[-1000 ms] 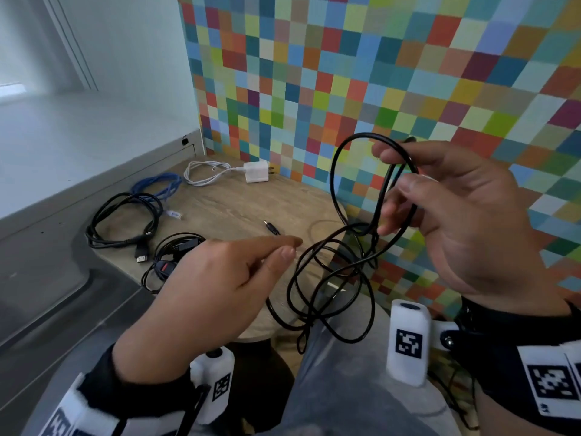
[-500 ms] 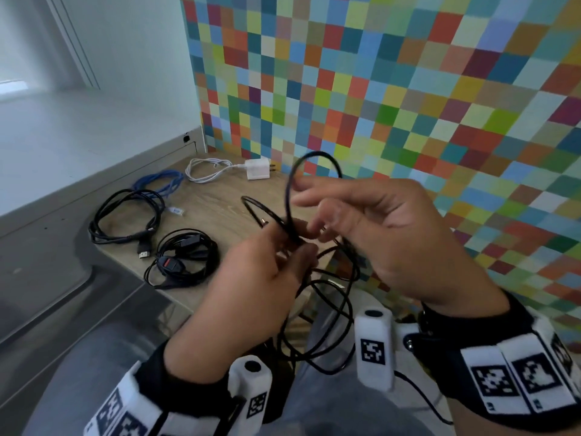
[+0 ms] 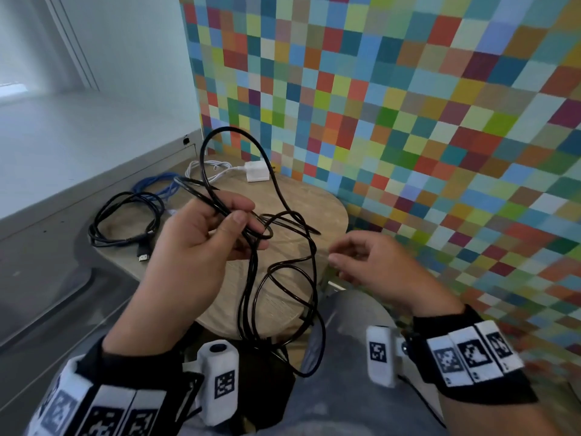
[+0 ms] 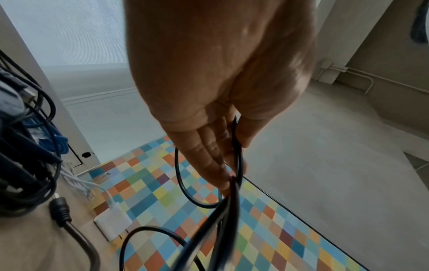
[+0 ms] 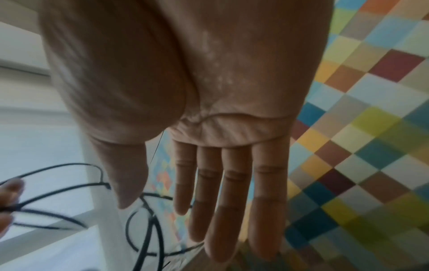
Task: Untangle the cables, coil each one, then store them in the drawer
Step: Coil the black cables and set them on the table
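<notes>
Cables number four in the head view: one thin black cable (image 3: 276,247) held up in the air, one coiled black HDMI cable (image 3: 125,221) lying on the round wooden table (image 3: 327,212), one blue cable (image 3: 157,184) behind that coil, and one white cable (image 3: 204,166) joined to a white charger (image 3: 256,171) by the mosaic wall (image 3: 408,121). Hands number two. The left hand (image 3: 201,243) pinches several strands of the thin black cable between thumb and curled fingers; one big loop stands above the hand, and tangled loops hang past the table's near edge. The right hand (image 3: 374,265) is apart from the cable, fingers loose and holding nothing.

The left wrist view adds a black barrel plug (image 4: 60,210) lying on the tabletop, which the head view does not show, and the strands gripped at the fingertips (image 4: 223,181). The right wrist view shows the right palm (image 5: 185,91) with fingers straight, which the head view hides.
</notes>
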`<state>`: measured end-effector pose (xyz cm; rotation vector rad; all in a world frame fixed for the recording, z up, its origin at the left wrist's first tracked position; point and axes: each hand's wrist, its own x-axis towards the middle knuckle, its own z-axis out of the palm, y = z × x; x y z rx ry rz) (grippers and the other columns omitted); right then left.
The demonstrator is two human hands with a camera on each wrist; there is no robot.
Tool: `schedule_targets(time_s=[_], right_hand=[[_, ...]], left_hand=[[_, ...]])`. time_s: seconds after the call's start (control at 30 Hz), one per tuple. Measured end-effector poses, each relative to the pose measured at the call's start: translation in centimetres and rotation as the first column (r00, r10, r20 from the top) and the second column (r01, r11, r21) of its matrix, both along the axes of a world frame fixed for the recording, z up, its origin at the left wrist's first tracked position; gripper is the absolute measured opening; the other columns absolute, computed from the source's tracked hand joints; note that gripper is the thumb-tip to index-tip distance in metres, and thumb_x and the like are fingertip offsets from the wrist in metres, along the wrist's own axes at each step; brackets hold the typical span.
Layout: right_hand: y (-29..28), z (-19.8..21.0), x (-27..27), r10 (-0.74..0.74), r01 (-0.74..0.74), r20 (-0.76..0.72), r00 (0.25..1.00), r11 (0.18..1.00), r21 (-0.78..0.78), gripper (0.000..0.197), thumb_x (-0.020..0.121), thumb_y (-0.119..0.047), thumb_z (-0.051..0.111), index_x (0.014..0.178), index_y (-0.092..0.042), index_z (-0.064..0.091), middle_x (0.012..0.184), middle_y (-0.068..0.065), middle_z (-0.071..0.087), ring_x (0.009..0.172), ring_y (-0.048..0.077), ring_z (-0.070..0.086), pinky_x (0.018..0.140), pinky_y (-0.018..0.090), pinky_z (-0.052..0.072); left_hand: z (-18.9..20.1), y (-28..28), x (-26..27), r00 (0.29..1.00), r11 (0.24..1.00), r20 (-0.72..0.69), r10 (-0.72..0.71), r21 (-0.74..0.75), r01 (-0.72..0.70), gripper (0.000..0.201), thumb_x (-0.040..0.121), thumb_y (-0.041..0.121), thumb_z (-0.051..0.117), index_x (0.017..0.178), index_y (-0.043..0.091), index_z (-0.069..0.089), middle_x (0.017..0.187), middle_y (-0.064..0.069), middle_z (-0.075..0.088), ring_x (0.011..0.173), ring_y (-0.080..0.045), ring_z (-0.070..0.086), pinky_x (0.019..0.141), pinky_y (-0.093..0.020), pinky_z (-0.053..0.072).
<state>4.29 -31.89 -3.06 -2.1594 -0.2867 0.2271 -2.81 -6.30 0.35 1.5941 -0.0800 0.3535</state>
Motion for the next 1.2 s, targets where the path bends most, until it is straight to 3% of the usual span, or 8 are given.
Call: schedule_targets(time_s=[0.1,0.23,0.33,0.5,0.77,0.93,1.03,1.2], right_hand=[[1.6,-1.1,0.1,-0.002,0.002,0.036,0.999,1.0,-0.013,0.013,0.088,-0.036,0.08,0.098,-0.031,0.074,0.091,-0.007,0.074,0.085,0.008,0.07,0.078,0.034,0.061],[3.4,0.0,-1.2,-0.049,0.043,0.236,0.97,0.999,0.032,0.021,0.086,-0.03,0.082,0.076,-0.022,0.065,0.065,-0.01,0.06,0.06,0.003,0.053,0.057,0.024,0.049],[4.6,2.0,-3.3,0.189,-0.196,0.165,0.968,0.98,0.027,0.022,0.082,-0.031,0.087,0.072,-0.022,0.069,0.067,-0.012,0.066,0.061,0.001,0.059,0.058,0.018,0.047],[6.8,2.1,-5.3,0.505,-0.465,0.075,0.86,0.836,-0.291,0.028,0.073,-0.043,0.091,0.087,-0.03,0.071,0.085,-0.012,0.065,0.08,0.008,0.063,0.069,0.031,0.056],[7.3,0.5,-5.0,0.554,-0.351,0.145,0.82,0.686,-0.637,0.042,0.071,-0.05,0.083,0.088,-0.034,0.048,0.092,-0.016,0.045,0.09,0.009,0.045,0.08,0.031,0.043],[5.1,1.8,-4.1,0.476,-0.366,0.095,0.874,0.776,-0.513,0.023,0.076,-0.025,0.075,0.085,-0.034,0.056,0.084,-0.016,0.062,0.083,0.005,0.061,0.071,0.027,0.049],[3.1,2.8,-3.4,0.358,-0.306,0.089,0.93,0.883,-0.355,0.029,0.082,-0.014,0.075,0.089,-0.04,0.065,0.088,-0.02,0.069,0.089,-0.004,0.065,0.075,0.022,0.054],[-0.4,4.2,-2.2,0.181,-0.186,0.162,0.97,0.983,0.013,0.026,0.086,0.001,0.078,0.09,-0.024,0.07,0.089,-0.003,0.077,0.09,0.011,0.075,0.086,0.026,0.06]], left_hand=[[0.0,0.3,0.0,1.0,1.0,0.019,-0.007,-0.011,0.007,0.014,0.102,0.004,0.052,0.105,0.009,0.064,0.089,-0.011,0.074,0.084,-0.035,0.076,0.082,-0.049,0.063],[0.0,0.4,0.0,0.999,1.0,0.04,-0.011,-0.019,0.012,0.013,0.101,0.005,0.052,0.105,0.01,0.064,0.089,-0.011,0.075,0.086,-0.034,0.077,0.081,-0.046,0.063],[-0.2,0.4,0.2,0.999,1.0,0.053,-0.008,-0.018,0.009,0.012,0.102,0.006,0.053,0.106,0.01,0.063,0.089,-0.009,0.075,0.087,-0.033,0.077,0.084,-0.049,0.062],[-0.1,-0.1,0.2,0.996,0.998,0.084,0.006,-0.056,-0.002,0.014,0.104,0.002,0.051,0.106,0.009,0.063,0.092,-0.012,0.075,0.09,-0.036,0.076,0.085,-0.047,0.063],[0.1,0.7,-0.1,0.995,0.999,0.097,-0.004,-0.038,0.008,0.017,0.104,0.002,0.051,0.105,0.012,0.064,0.097,-0.013,0.076,0.092,-0.037,0.076,0.087,-0.058,0.06],[-0.1,1.3,0.0,0.996,0.997,0.09,-0.022,-0.07,0.028,0.018,0.104,0.001,0.05,0.104,0.012,0.064,0.099,-0.013,0.075,0.093,-0.034,0.076,0.08,-0.039,0.061],[-0.4,1.2,0.1,0.995,0.996,0.093,-0.042,-0.07,0.048,0.018,0.104,0.0,0.05,0.103,0.011,0.065,0.101,-0.016,0.074,0.097,-0.036,0.075,0.084,-0.041,0.061],[-0.7,1.2,0.4,0.995,0.995,0.091,-0.048,-0.081,0.056,0.018,0.104,0.0,0.05,0.103,0.01,0.066,0.1,-0.013,0.076,0.1,-0.037,0.074,0.085,-0.039,0.061]])
